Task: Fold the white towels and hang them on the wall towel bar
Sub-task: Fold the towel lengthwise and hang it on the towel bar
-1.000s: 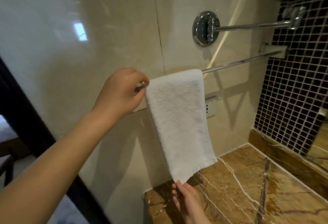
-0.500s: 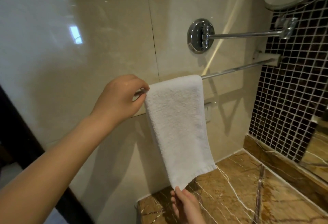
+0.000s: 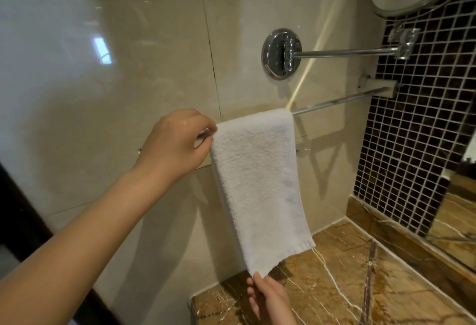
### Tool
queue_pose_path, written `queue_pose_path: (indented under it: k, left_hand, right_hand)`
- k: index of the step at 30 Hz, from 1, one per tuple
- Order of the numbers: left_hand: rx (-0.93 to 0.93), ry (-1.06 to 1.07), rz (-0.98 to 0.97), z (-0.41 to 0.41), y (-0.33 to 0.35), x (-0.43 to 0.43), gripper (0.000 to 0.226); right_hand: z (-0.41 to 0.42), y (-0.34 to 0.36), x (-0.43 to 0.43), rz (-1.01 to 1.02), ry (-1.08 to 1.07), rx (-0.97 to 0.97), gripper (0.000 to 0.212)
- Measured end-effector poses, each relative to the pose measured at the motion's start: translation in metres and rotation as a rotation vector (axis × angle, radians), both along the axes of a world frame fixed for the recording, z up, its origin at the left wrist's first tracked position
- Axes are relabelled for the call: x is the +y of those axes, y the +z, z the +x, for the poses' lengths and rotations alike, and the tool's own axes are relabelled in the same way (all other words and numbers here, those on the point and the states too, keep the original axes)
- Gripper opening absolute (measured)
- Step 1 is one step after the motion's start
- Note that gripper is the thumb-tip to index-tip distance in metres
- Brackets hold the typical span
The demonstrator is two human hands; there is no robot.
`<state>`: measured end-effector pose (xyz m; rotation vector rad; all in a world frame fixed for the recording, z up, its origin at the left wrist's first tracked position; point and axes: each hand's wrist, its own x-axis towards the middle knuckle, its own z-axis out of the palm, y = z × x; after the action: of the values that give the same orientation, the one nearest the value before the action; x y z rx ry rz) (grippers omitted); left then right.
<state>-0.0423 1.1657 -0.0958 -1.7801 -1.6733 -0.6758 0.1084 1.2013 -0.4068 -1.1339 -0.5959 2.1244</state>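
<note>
Towel (image 3: 257,183) hung folded over the bar (image 3: 334,101); left grip (image 3: 177,141) pinched its upper left edge, right grip (image 3: 268,299) pinched its bottom corner above the desk (image 3: 360,288).

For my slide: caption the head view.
A towel over the bar, left hand pinching its top, right hand its bottom corner.

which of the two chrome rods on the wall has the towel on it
The lower, thinner towel bar, with the white towel draped over it; the upper rod from the round mount is bare.
</note>
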Motion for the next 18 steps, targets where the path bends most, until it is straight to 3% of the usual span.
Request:
queue_pose_path:
  k: [14, 18]
  left_hand:
    - [-0.053, 0.066, -0.002, 0.01, 0.0, 0.014, 0.027]
    - [-0.036, 0.057, -0.003, 0.015, 0.0, 0.022, 0.019]
  right_hand:
    - [0.011, 0.006, 0.011, 0.004, -0.006, -0.021, 0.008]
    - [0.014, 0.006, 0.016, -0.002, -0.021, -0.016, 0.01]
